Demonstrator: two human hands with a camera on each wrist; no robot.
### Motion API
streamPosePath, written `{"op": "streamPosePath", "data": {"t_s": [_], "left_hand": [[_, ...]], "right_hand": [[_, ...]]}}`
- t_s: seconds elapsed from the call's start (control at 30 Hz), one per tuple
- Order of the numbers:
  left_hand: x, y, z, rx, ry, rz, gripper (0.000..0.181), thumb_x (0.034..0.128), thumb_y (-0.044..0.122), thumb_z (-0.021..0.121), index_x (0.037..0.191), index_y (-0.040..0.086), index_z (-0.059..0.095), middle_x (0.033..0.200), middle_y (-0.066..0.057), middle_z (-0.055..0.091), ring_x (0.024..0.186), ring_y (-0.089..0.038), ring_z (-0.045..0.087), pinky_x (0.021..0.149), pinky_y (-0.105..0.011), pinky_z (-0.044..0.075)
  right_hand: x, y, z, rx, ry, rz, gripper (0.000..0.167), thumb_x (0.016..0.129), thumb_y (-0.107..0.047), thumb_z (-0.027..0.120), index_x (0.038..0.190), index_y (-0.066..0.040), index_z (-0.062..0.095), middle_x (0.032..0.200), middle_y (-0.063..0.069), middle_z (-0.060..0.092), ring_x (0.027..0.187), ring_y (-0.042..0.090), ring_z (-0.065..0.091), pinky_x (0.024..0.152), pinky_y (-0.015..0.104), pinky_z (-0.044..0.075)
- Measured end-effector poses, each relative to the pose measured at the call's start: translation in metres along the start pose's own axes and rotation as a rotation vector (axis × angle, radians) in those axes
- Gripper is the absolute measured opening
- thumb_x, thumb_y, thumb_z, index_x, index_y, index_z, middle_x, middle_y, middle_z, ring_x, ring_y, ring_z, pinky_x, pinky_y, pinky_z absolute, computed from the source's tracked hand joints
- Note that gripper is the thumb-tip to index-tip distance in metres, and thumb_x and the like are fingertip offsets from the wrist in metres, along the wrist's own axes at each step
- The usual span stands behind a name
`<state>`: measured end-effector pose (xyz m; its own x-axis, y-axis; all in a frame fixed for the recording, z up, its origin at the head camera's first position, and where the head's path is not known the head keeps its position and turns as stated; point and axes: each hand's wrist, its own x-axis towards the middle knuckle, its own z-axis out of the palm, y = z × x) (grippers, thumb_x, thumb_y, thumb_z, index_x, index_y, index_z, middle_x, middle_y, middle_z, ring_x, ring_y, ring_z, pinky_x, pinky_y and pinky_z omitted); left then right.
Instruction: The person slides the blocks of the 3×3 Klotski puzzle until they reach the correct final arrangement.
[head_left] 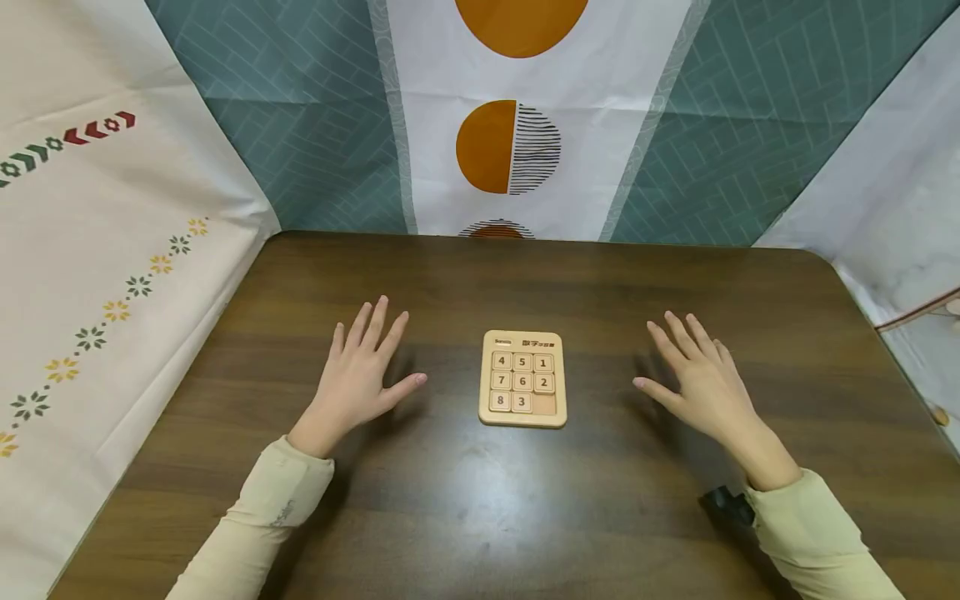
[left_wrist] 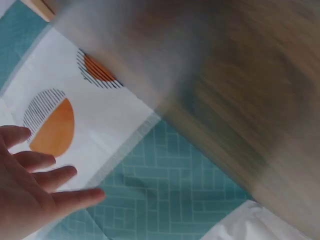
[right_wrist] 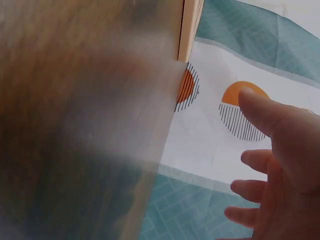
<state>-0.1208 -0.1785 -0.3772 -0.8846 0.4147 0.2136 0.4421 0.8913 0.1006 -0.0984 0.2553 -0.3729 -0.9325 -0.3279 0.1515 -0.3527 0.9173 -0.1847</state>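
Head view shows the fingers of both hands spread and released, with nothing grasped: the left hand has its thumb turned inward, and the right hand mirrors it. Both wrist views agree, each showing loosely extended fingers with no object between them. Shadows fall beside the hands, so they probably hover over the table rather than lean on it. Between them, well apart from either, lies the board, flat and near the middle of the table; that placing seems to put it within equal reach of both hands, and nothing covers its face. Its print reads upright from the person's side, which suggests it was laid for that person to read. Eight tiles sit in its frame, in rows of 4 5 1, 7 6 2 and 8 3; the bare slot at the lower right presumably gives the tiles room to slide. Farther out, pale sleeves end at the wrists, leaving the hands uncovered, and a dark device sits by the right cuff, likely the wrist camera. Beyond the table's far edge hangs a teal-and-white cloth, perhaps as a backdrop.
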Motion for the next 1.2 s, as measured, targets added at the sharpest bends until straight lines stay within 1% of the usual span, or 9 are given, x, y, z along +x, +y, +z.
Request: {"op": "streamPosePath", "data": {"t_s": [0.13,0.23,0.4,0.5,0.63,0.77,0.9,1.03,1.2], "left_hand": [[0.008,0.007,0.001,-0.048,-0.017,0.047,0.078,0.0854,0.053,0.052,0.144,0.009,0.026,0.151,-0.015,0.012,0.135,-0.035,0.014,0.1,-0.06,0.017],[0.015,0.016,0.006,-0.075,-0.057,0.089,0.074,0.0875,0.05,0.052,0.144,0.008,0.028,0.15,-0.015,0.015,0.135,-0.034,0.018,0.1,-0.059,0.02],[0.025,0.032,0.019,-0.124,-0.134,0.185,0.071,0.0876,0.046,0.055,0.142,0.006,0.031,0.148,-0.017,0.021,0.133,-0.033,0.022,0.099,-0.057,0.026],[0.029,0.039,0.022,-0.124,-0.171,0.231,0.071,0.0869,0.044,0.056,0.141,0.005,0.033,0.147,-0.018,0.022,0.132,-0.034,0.024,0.098,-0.056,0.028],[0.035,0.044,0.024,-0.105,-0.219,0.262,0.071,0.0866,0.045,0.056,0.141,0.006,0.033,0.148,-0.017,0.022,0.132,-0.034,0.026,0.098,-0.055,0.029],[0.041,0.047,0.027,-0.086,-0.285,0.301,0.075,0.0865,0.049,0.055,0.143,0.006,0.03,0.149,-0.016,0.019,0.133,-0.033,0.023,0.098,-0.056,0.028],[0.048,0.051,0.029,-0.084,-0.36,0.337,0.083,0.0845,0.056,0.053,0.146,0.008,0.022,0.15,-0.016,0.013,0.135,-0.032,0.018,0.099,-0.058,0.024],[0.056,0.054,0.032,-0.086,-0.426,0.346,0.092,0.0811,0.062,0.052,0.147,0.009,0.015,0.151,-0.015,0.006,0.137,-0.029,0.011,0.1,-0.059,0.02],[0.062,0.055,0.037,-0.069,-0.494,0.344,0.099,0.078,0.067,0.052,0.147,0.007,0.012,0.152,-0.014,0.001,0.138,-0.026,0.006,0.101,-0.06,0.016]], "right_hand": [[0.002,-0.005,0.004,0.065,-0.005,-0.041,0.075,0.085,-0.041,0.061,0.143,-0.007,0.029,0.146,0.021,0.023,0.133,0.04,0.018,0.094,0.063,0.023],[0.005,-0.011,0.009,0.092,-0.025,-0.072,0.074,0.084,-0.038,0.063,0.142,-0.005,0.031,0.144,0.023,0.026,0.131,0.042,0.022,0.095,0.061,0.024],[0.011,-0.023,0.017,0.097,-0.082,-0.125,0.071,0.084,-0.035,0.065,0.139,-0.002,0.035,0.142,0.023,0.031,0.13,0.042,0.025,0.095,0.06,0.027],[0.016,-0.03,0.019,0.098,-0.092,-0.163,0.07,0.083,-0.034,0.066,0.138,-0.002,0.038,0.14,0.022,0.034,0.128,0.043,0.028,0.094,0.06,0.029],[0.02,-0.036,0.022,0.102,-0.091,-0.209,0.068,0.082,-0.033,0.067,0.136,-0.002,0.042,0.138,0.021,0.039,0.126,0.043,0.032,0.093,0.059,0.031],[0.022,-0.04,0.026,0.093,-0.13,-0.26,0.066,0.082,-0.035,0.067,0.134,-0.002,0.044,0.138,0.018,0.04,0.127,0.04,0.032,0.093,0.058,0.032],[0.022,-0.045,0.028,0.086,-0.206,-0.298,0.066,0.083,-0.037,0.065,0.136,-0.004,0.043,0.141,0.013,0.037,0.13,0.037,0.028,0.095,0.057,0.03],[0.021,-0.052,0.028,0.087,-0.268,-0.323,0.067,0.084,-0.038,0.063,0.138,-0.005,0.04,0.144,0.012,0.034,0.132,0.036,0.025,0.096,0.058,0.028],[0.022,-0.059,0.03,0.083,-0.301,-0.36,0.066,0.085,-0.038,0.062,0.138,-0.006,0.04,0.144,0.012,0.033,0.132,0.036,0.024,0.096,0.059,0.027]]}}
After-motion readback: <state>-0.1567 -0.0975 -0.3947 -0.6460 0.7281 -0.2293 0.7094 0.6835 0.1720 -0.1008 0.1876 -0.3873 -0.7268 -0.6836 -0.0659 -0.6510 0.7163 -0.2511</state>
